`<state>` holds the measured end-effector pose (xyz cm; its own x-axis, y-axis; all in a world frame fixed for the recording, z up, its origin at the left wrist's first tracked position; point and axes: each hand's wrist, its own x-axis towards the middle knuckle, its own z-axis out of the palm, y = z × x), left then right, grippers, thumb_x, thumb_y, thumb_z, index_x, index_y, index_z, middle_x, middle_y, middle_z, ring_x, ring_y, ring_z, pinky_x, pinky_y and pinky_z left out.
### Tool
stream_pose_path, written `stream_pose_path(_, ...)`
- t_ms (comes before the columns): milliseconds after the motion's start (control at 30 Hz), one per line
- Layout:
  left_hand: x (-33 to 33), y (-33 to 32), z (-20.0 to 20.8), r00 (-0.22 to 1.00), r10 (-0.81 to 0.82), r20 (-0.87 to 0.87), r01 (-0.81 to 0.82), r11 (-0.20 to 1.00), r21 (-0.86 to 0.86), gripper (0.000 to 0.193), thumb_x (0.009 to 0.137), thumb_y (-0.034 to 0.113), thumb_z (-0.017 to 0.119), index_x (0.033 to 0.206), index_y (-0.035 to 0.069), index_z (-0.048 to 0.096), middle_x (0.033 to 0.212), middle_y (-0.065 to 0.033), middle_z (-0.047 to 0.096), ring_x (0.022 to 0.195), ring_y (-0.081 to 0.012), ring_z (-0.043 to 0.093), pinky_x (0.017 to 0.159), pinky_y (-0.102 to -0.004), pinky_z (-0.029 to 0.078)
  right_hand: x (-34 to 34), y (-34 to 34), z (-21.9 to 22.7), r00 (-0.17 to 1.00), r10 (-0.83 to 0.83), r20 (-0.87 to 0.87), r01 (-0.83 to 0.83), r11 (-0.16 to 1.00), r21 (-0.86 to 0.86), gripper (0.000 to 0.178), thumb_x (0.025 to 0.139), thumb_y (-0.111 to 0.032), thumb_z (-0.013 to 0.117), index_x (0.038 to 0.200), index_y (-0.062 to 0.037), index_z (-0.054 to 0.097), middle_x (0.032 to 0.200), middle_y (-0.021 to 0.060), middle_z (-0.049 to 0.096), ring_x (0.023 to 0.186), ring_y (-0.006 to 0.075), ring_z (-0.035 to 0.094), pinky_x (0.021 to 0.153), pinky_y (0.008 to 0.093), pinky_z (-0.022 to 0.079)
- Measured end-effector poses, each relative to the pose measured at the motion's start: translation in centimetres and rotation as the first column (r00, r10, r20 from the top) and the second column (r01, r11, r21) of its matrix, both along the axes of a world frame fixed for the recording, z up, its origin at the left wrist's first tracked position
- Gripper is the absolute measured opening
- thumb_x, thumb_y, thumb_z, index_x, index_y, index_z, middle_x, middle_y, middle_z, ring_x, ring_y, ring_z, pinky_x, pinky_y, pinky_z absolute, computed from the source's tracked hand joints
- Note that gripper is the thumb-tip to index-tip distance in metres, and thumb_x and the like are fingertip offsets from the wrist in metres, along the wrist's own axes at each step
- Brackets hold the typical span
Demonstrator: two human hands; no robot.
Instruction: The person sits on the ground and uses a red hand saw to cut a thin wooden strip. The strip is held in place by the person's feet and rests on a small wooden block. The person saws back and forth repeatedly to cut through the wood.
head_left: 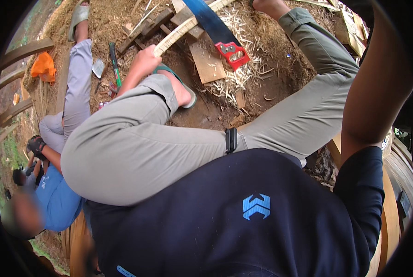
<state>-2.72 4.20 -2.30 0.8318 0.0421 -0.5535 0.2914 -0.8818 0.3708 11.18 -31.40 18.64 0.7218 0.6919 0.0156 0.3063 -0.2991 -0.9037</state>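
My left hand (145,60) is closed around the near end of a pale, curved wooden strip (178,33). From there the strip arcs up and right, out past the top edge. A handsaw (211,25) with a dark blue blade and a red handle crosses over the strip in the picture; whether they touch I cannot tell. Its handle lies over wood shavings, and no hand is on it. My right arm (374,92) is raised along the right side, with its hand out of sight. My left foot, in a green sandal (188,90), is near the left hand.
A flat board (207,62) and wood offcuts (153,25) lie among shavings on the dirt. Beyond my left knee is a tool with a green and black handle (114,64). Another person in blue (54,198) sits at the left, near an orange cloth (43,68).
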Motion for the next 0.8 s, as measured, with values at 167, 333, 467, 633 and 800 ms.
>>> stream_pose_path(167, 0.6, -1.1, -0.1, 0.998, -0.042, 0.047, 0.045, 0.997, -0.063, 0.027, 0.082, 0.023, 0.065, 0.102, 0.004, 0.063, 0.094, -0.0260, 0.070, 0.091, -0.0450, 0.069, 0.080, -0.0529, 0.054, -0.9, -0.5, 0.7, 1.000, -0.020, 0.004, 0.020, 0.999, -0.042, 0.026, 0.095, -0.026, 0.065, 0.103, -0.0012, 0.070, 0.097, 0.0129, 0.069, 0.091, 0.0214, 0.065, 0.085, 0.0383, 0.052)
stream_pose_path(333, 1.9, -2.1, 1.3, 0.987, -0.118, 0.112, 0.116, 0.993, 0.026, 0.029, 0.081, 0.021, 0.065, 0.105, 0.006, 0.064, 0.100, -0.0260, 0.071, 0.096, -0.0469, 0.068, 0.085, -0.0544, 0.054, -1.5, -2.5, 3.2, 0.991, -0.056, 0.121, 0.063, 0.996, -0.056, 0.026, 0.095, -0.026, 0.066, 0.101, -0.0008, 0.071, 0.095, 0.0126, 0.070, 0.089, 0.0212, 0.065, 0.084, 0.0380, 0.052)
stream_pose_path(467, 0.2, -1.3, 1.2, 1.000, -0.005, 0.003, 0.005, 1.000, 0.031, 0.029, 0.081, 0.022, 0.065, 0.105, 0.006, 0.064, 0.102, -0.0261, 0.071, 0.098, -0.0464, 0.067, 0.085, -0.0543, 0.054, -0.4, 0.7, 0.9, 0.995, 0.015, 0.098, -0.009, 0.998, -0.057, 0.026, 0.094, -0.026, 0.067, 0.099, -0.0006, 0.071, 0.094, 0.0124, 0.070, 0.087, 0.0211, 0.065, 0.083, 0.0378, 0.053)
stream_pose_path(633, 2.0, -3.4, 1.6, 0.994, -0.106, 0.030, 0.105, 0.994, 0.025, 0.030, 0.081, 0.023, 0.066, 0.106, 0.008, 0.063, 0.104, -0.0252, 0.071, 0.099, -0.0447, 0.068, 0.086, -0.0537, 0.053, -1.2, 2.8, 1.6, 0.984, 0.039, 0.171, -0.021, 0.995, -0.102, 0.027, 0.093, -0.026, 0.068, 0.097, -0.0002, 0.071, 0.092, 0.0121, 0.071, 0.085, 0.0209, 0.066, 0.081, 0.0375, 0.053)
stream_pose_path(800, 0.7, -1.8, 1.9, 0.998, -0.064, 0.015, 0.062, 0.994, 0.092, 0.029, 0.081, 0.023, 0.065, 0.106, 0.008, 0.063, 0.104, -0.0242, 0.072, 0.100, -0.0443, 0.068, 0.086, -0.0534, 0.053, -2.0, 9.5, -2.1, 0.971, 0.147, 0.187, -0.125, 0.984, -0.124, 0.027, 0.093, -0.026, 0.069, 0.095, 0.0002, 0.072, 0.090, 0.0118, 0.071, 0.083, 0.0208, 0.066, 0.079, 0.0371, 0.054)
